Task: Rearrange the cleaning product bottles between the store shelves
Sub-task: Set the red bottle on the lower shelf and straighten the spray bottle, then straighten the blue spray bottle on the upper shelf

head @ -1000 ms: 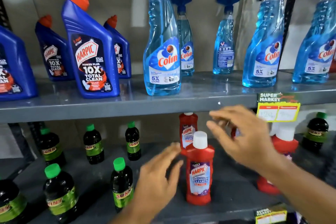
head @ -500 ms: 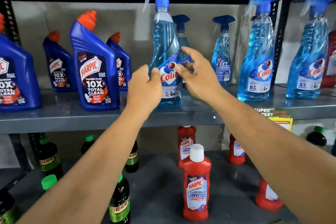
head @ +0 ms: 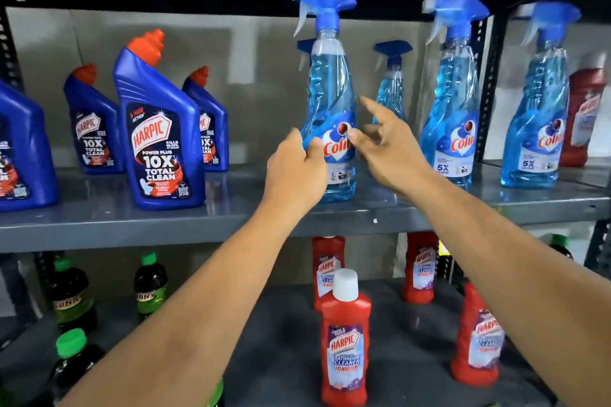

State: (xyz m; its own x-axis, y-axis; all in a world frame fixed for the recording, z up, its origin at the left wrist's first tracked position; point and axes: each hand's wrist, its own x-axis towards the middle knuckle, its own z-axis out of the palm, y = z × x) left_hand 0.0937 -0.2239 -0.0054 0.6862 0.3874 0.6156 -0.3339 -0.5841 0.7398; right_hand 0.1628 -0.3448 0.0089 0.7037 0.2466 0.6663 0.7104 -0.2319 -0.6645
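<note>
A tall blue Colin spray bottle (head: pixel 330 92) stands upright near the front of the upper grey shelf (head: pixel 99 218). My left hand (head: pixel 294 175) is curled against the bottle's lower left side, with the fingertips on its label edge. My right hand (head: pixel 390 149) is on the bottle's right side with the fingers spread apart; only the thumb tip touches the label. Two smaller Colin sprays stand behind it, partly hidden.
Blue Harpic toilet-cleaner bottles (head: pixel 158 142) fill the upper shelf's left. More Colin sprays (head: pixel 453 109) stand to the right. On the lower shelf (head: pixel 281 340) are red Harpic bathroom cleaners (head: pixel 345 340) and dark green-capped bottles (head: pixel 150 284).
Both hands rose from the lower shelf to the front Colin bottle. Since half a second ago the right hand's fingers have spread open and my view has tilted up slightly.
</note>
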